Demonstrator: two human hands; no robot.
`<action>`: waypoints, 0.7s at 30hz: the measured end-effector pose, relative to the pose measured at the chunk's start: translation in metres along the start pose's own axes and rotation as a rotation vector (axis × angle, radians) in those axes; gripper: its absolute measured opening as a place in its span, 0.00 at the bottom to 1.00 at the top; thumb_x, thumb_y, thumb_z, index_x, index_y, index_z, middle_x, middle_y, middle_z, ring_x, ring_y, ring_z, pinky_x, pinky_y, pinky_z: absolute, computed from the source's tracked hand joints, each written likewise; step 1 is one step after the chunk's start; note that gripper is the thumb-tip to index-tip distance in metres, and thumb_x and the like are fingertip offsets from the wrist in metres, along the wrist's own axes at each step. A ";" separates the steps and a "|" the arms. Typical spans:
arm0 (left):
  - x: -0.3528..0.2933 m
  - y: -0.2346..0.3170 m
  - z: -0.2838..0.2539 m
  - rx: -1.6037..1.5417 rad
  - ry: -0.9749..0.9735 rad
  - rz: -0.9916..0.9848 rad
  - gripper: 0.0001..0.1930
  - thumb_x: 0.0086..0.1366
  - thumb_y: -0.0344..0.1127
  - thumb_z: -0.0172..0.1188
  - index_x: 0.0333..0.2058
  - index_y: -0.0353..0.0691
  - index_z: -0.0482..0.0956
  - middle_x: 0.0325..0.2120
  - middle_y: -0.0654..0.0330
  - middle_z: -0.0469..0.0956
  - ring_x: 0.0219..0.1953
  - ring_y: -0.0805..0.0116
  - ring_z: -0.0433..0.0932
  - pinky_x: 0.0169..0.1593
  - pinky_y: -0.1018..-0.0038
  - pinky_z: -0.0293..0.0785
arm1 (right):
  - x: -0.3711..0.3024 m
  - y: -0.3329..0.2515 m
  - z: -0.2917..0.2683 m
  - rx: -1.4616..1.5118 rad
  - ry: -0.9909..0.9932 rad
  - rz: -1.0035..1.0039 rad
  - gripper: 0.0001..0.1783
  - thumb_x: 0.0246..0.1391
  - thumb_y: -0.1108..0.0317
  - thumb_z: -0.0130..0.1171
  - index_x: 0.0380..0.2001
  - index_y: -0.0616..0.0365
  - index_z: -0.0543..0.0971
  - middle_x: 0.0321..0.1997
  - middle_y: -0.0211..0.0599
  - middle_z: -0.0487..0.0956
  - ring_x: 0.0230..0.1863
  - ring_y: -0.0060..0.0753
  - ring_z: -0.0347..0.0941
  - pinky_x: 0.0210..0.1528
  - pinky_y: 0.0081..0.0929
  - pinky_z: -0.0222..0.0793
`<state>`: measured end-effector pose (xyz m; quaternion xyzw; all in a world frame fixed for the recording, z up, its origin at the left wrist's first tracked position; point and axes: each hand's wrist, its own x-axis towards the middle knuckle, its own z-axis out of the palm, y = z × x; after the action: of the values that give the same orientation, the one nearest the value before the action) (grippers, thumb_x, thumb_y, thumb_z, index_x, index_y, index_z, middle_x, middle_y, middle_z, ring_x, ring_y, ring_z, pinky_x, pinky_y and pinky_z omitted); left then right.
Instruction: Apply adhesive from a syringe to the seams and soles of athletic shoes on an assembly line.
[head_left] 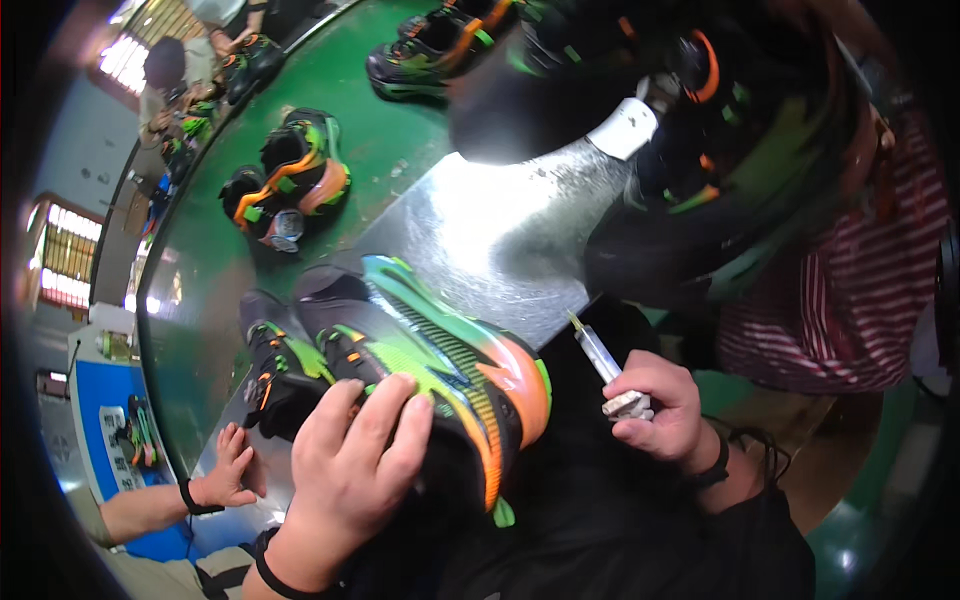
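My left hand (350,465) is closed on a black, green and orange sneaker (450,370), fingers pressed along its side. The sneaker lies tipped over, its glossy orange and green sole turned toward me. Just beyond it, a second dark sneaker (275,350) with green and orange trim touches or nearly touches the first. To the right, my right hand (660,410) grips a slim clear syringe-like tube (597,352) with a thin pointed tip, angled up and left. A whitish crumpled wad (627,405) shows in the same fingers. The tip is apart from the sneaker.
A bare metal plate (480,215) lies on the green table (390,160). More sneakers (300,165) stand farther off, with blurred ones (720,170) close at the right. A co-worker's hand (228,475) rests at the left. Someone in striped clothing (830,310) is at the right.
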<state>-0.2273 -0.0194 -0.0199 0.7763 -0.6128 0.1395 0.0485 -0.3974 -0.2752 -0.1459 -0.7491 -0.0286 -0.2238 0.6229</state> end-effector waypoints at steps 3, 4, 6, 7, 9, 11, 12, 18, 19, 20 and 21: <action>-0.003 0.006 0.000 0.059 -0.038 0.005 0.18 0.57 0.29 0.63 0.46 0.43 0.73 0.45 0.58 0.80 0.39 0.55 0.75 0.38 0.67 0.74 | 0.002 0.006 -0.002 -0.010 -0.041 -0.006 0.19 0.44 0.63 0.74 0.39 0.58 0.81 0.30 0.33 0.81 0.27 0.33 0.71 0.30 0.27 0.66; -0.004 0.007 0.000 0.074 -0.048 0.003 0.17 0.57 0.29 0.63 0.46 0.43 0.73 0.45 0.58 0.80 0.39 0.55 0.75 0.38 0.66 0.74 | 0.003 0.008 -0.003 -0.007 -0.046 -0.022 0.20 0.44 0.62 0.74 0.40 0.58 0.81 0.30 0.33 0.81 0.27 0.33 0.71 0.30 0.27 0.66; -0.006 0.008 -0.001 0.063 -0.066 0.016 0.17 0.56 0.28 0.65 0.45 0.43 0.74 0.44 0.58 0.80 0.37 0.55 0.74 0.37 0.65 0.73 | 0.005 0.012 -0.003 0.009 -0.061 -0.055 0.21 0.44 0.61 0.74 0.41 0.58 0.81 0.30 0.33 0.81 0.27 0.33 0.71 0.31 0.27 0.66; -0.007 0.008 -0.001 0.068 -0.074 0.025 0.17 0.56 0.28 0.65 0.45 0.43 0.74 0.44 0.57 0.80 0.37 0.55 0.74 0.37 0.65 0.73 | 0.007 0.014 -0.003 0.004 -0.068 -0.063 0.22 0.45 0.59 0.74 0.41 0.58 0.80 0.30 0.34 0.81 0.27 0.33 0.72 0.31 0.28 0.66; -0.007 0.008 0.000 0.101 -0.087 0.049 0.17 0.55 0.28 0.66 0.44 0.43 0.75 0.44 0.57 0.80 0.35 0.55 0.73 0.37 0.65 0.73 | 0.007 0.016 -0.001 0.044 -0.044 -0.029 0.22 0.45 0.59 0.74 0.41 0.58 0.80 0.30 0.34 0.81 0.26 0.33 0.72 0.30 0.28 0.66; -0.006 0.008 0.000 0.076 -0.092 0.019 0.17 0.55 0.28 0.66 0.44 0.43 0.75 0.44 0.57 0.80 0.35 0.56 0.73 0.37 0.66 0.73 | 0.008 0.017 -0.002 0.056 -0.026 -0.007 0.23 0.44 0.59 0.75 0.41 0.59 0.80 0.30 0.35 0.81 0.25 0.33 0.73 0.29 0.27 0.67; -0.006 0.008 0.000 0.081 -0.101 0.005 0.17 0.55 0.29 0.66 0.44 0.43 0.75 0.44 0.57 0.80 0.35 0.56 0.73 0.37 0.66 0.73 | 0.008 0.016 -0.002 0.050 -0.026 -0.005 0.23 0.44 0.58 0.75 0.41 0.59 0.80 0.29 0.35 0.81 0.24 0.33 0.73 0.28 0.27 0.67; -0.009 0.009 -0.002 0.072 -0.131 0.037 0.26 0.52 0.22 0.62 0.52 0.39 0.72 0.49 0.49 0.76 0.41 0.48 0.74 0.43 0.58 0.75 | 0.006 -0.003 -0.013 0.306 -0.057 -0.068 0.24 0.44 0.55 0.75 0.38 0.63 0.81 0.27 0.37 0.82 0.21 0.33 0.74 0.23 0.26 0.65; -0.010 0.009 -0.002 0.067 -0.139 0.028 0.25 0.53 0.22 0.61 0.52 0.39 0.72 0.48 0.49 0.76 0.40 0.48 0.74 0.43 0.59 0.74 | 0.007 -0.008 -0.013 0.414 -0.072 -0.071 0.25 0.45 0.54 0.75 0.38 0.64 0.82 0.26 0.37 0.82 0.21 0.33 0.73 0.22 0.27 0.63; -0.012 0.009 -0.003 0.064 -0.144 0.022 0.25 0.53 0.22 0.61 0.52 0.39 0.72 0.48 0.50 0.76 0.40 0.48 0.74 0.43 0.59 0.74 | 0.007 -0.013 -0.012 0.534 -0.084 -0.090 0.25 0.46 0.53 0.74 0.37 0.66 0.82 0.25 0.37 0.82 0.20 0.33 0.72 0.22 0.27 0.62; -0.012 0.009 -0.003 0.062 -0.147 0.017 0.24 0.53 0.23 0.61 0.51 0.39 0.72 0.48 0.50 0.76 0.40 0.48 0.74 0.43 0.59 0.74 | 0.008 -0.017 -0.011 0.610 -0.097 -0.095 0.26 0.47 0.53 0.74 0.38 0.68 0.82 0.24 0.38 0.82 0.19 0.33 0.71 0.21 0.28 0.61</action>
<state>-0.2388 -0.0095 -0.0215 0.7803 -0.6167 0.1016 -0.0218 -0.3989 -0.2834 -0.1260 -0.5351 -0.1589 -0.1978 0.8058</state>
